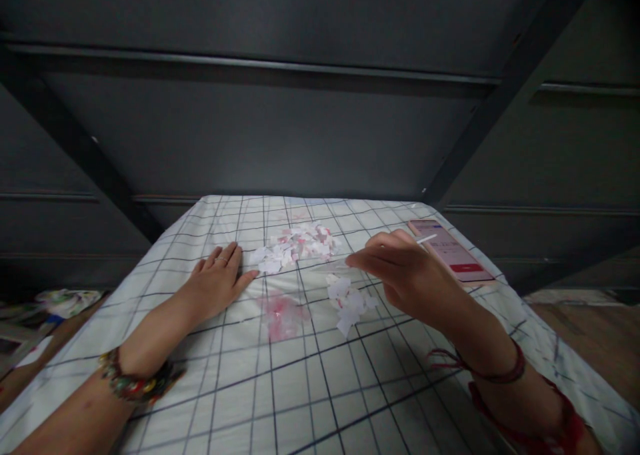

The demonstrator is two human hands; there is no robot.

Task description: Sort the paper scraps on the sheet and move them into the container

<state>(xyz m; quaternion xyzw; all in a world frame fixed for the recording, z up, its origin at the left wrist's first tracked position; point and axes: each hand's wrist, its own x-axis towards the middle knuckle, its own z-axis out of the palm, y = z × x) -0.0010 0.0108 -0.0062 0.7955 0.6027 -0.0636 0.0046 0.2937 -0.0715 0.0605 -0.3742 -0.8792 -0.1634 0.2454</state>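
My left hand [217, 275] lies flat on the checked cloth, fingers stretched out, with the thumb beside a pile of torn white paper scraps [300, 245], some marked pink or red. My right hand [400, 265] is closed in a pinch round a thin white stick [427, 239], whose rear end sticks out behind the knuckles. Its tip, near the fingertips, is blurred, so its exact kind is unclear. Just below the right fingertips sits a smaller heap of paper scraps [349, 303]. Between the hands lies a thin, see-through piece with a pink stain [283, 316].
A lit phone [453, 253] rests at the right edge of the table, close behind my right hand. White cloth with dark grid lines [300, 388] covers the table. A dark panelled wall [280, 135] stands directly behind it. Assorted things [67, 303] lie lower down at the left.
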